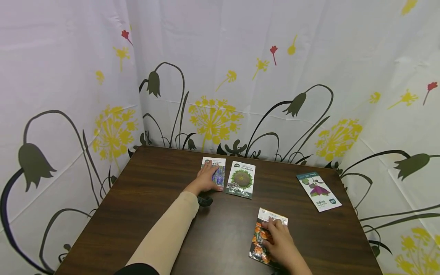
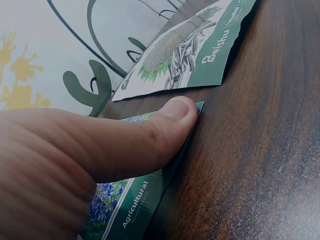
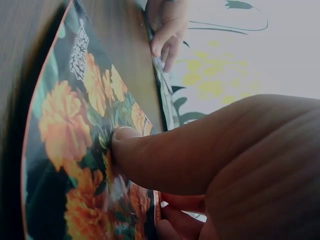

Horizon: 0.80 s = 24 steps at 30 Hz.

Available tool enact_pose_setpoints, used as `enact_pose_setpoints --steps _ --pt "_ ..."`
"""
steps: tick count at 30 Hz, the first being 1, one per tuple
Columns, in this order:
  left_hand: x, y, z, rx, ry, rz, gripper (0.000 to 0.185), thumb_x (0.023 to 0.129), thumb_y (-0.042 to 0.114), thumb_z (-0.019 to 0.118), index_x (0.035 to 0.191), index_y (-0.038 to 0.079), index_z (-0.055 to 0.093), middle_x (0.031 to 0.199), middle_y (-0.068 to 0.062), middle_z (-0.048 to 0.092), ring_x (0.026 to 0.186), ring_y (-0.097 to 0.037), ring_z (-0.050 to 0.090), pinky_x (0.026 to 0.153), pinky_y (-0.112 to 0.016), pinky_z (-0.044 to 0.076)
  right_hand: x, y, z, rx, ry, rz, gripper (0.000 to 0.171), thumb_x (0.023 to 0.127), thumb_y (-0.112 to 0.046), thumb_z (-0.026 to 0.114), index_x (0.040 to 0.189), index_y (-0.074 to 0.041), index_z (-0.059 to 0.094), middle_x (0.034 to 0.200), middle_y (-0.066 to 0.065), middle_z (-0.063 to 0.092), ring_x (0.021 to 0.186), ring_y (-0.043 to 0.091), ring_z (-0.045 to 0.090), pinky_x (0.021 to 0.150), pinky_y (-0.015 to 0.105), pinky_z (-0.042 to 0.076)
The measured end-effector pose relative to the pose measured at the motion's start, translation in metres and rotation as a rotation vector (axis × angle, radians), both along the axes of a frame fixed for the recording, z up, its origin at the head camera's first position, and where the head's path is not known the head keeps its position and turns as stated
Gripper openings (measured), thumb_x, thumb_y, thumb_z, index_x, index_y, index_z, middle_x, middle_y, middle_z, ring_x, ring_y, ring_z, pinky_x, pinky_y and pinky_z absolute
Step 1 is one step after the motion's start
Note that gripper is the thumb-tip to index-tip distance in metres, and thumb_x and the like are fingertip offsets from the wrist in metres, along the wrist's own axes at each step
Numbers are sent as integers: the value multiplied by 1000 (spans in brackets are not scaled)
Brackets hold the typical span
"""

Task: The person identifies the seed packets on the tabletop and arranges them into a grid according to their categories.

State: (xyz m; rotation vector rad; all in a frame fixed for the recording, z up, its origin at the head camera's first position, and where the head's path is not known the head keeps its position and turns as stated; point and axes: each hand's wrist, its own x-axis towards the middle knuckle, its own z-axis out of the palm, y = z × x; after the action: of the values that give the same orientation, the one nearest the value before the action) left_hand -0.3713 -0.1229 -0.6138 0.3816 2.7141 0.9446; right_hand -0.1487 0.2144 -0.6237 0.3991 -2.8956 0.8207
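Note:
Several seed packets lie on a dark wooden table (image 1: pixel 154 214). My left hand (image 1: pixel 206 177) rests flat on a blue-flower packet (image 1: pixel 219 173) at the back; its thumb (image 2: pixel 170 117) presses the packet's (image 2: pixel 135 200) edge. Just right of it lies a sunflower packet (image 1: pixel 241 179) (image 2: pixel 190 55), untouched. My right hand (image 1: pixel 280 240) lies on an orange-flower packet (image 1: pixel 258 238) near the front edge, with its thumb (image 3: pixel 150 150) pressed onto the printed flowers (image 3: pixel 65 150). The left hand (image 3: pixel 167 25) shows far off in the right wrist view.
A packet with a purple plant (image 1: pixel 319 191) lies alone at the table's right. White curtains printed with flowers (image 1: pixel 220 95) close in the table on three sides. Bare wood spans the left half and the middle.

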Motion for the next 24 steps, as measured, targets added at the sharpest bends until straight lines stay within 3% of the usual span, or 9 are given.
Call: enact_pose_setpoints --steps 3,7,15,24 --pt "0 0 1 7 -2 0 111 82 35 98 171 12 37 183 -24 3 172 -43 -3 136 -67 6 1 -4 0 -11 23 36 57 78 -8 94 132 -10 75 124 12 65 109 30 57 90 44 50" --pt "0 0 1 23 2 -1 111 81 34 98 171 11 38 183 -25 4 171 -44 -4 136 -67 5 1 -13 3 -21 -14 66 55 78 -7 94 129 -16 75 127 7 65 110 25 57 91 42 50" --pt "0 0 0 -10 17 -2 112 81 38 98 171 12 37 183 -25 5 171 -44 -2 137 -65 8 2 -33 8 -11 -87 136 64 74 3 78 136 -12 74 144 14 63 118 26 56 99 47 52" --pt "1 -1 0 -25 13 -8 112 82 39 97 172 13 36 183 -24 4 171 -43 -3 137 -66 7 1 -53 7 6 -87 241 67 80 4 79 144 -14 69 147 13 61 115 24 56 95 43 54"
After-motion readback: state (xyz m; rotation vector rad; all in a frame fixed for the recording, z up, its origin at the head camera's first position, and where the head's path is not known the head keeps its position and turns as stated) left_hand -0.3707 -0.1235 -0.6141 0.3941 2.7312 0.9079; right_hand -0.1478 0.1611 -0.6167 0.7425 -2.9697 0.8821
